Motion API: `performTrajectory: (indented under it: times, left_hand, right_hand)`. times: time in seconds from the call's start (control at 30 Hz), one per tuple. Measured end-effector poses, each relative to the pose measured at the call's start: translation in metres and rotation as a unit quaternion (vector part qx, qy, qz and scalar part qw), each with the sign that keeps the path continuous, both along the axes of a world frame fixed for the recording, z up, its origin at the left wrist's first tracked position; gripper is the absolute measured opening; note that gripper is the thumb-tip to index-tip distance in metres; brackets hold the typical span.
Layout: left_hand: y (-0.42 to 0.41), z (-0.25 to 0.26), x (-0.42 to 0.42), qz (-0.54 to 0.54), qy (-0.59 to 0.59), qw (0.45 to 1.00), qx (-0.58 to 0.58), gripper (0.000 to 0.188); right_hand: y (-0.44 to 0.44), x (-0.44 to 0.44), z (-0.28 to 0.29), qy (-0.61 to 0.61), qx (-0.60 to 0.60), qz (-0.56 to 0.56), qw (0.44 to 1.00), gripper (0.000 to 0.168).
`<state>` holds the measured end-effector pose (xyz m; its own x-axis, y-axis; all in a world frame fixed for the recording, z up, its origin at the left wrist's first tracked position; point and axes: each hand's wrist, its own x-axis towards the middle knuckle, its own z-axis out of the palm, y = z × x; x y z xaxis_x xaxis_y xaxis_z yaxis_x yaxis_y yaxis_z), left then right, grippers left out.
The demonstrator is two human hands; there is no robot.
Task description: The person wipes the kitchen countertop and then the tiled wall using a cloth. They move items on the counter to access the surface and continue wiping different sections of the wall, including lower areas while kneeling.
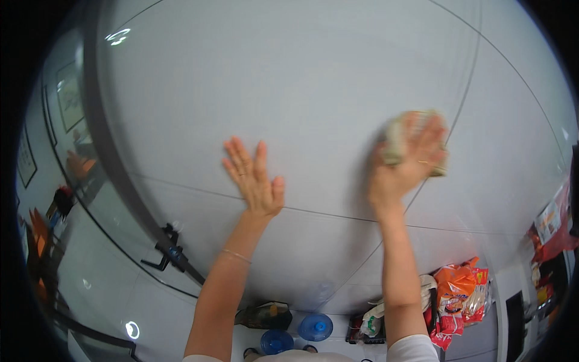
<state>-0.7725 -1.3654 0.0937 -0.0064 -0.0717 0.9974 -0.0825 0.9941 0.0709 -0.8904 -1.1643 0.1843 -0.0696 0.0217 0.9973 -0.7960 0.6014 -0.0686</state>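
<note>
A pale grey tiled wall (298,95) fills most of the view, crossed by thin dark joints. My left hand (255,181) rests against it, palm inward and holding nothing, with the thumb and index finger spread from the others. Further right, my right hand (402,174) presses a folded beige-green cloth (394,142) against the tiles beside a slanting joint. This hand and the cloth are blurred. Part of the cloth is hidden beneath the fingers and palm.
On the floor below stand blue water jugs (315,326) and a dark bag (270,316). Orange and red plastic packages (454,289) are piled at the lower right, beside a black crate (355,329). To the left runs a grey door frame (106,149) with a black handle (156,264).
</note>
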Motion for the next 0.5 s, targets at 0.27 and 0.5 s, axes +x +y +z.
performTrajectory:
  times: [0.27, 0.5]
  left_hand:
    - [-0.051, -0.029, 0.130, 0.162, 0.021, 0.976, 0.146, 0.088]
    - [-0.134, -0.035, 0.251, 0.410, 0.007, 0.868, 0.281, 0.111]
  right_hand:
    - [-0.045, 0.045, -0.062, 0.148, 0.454, 0.100, 0.873, 0.088]
    - [0.082, -0.062, 0.030, 0.035, -0.018, 0.079, 0.996, 0.055]
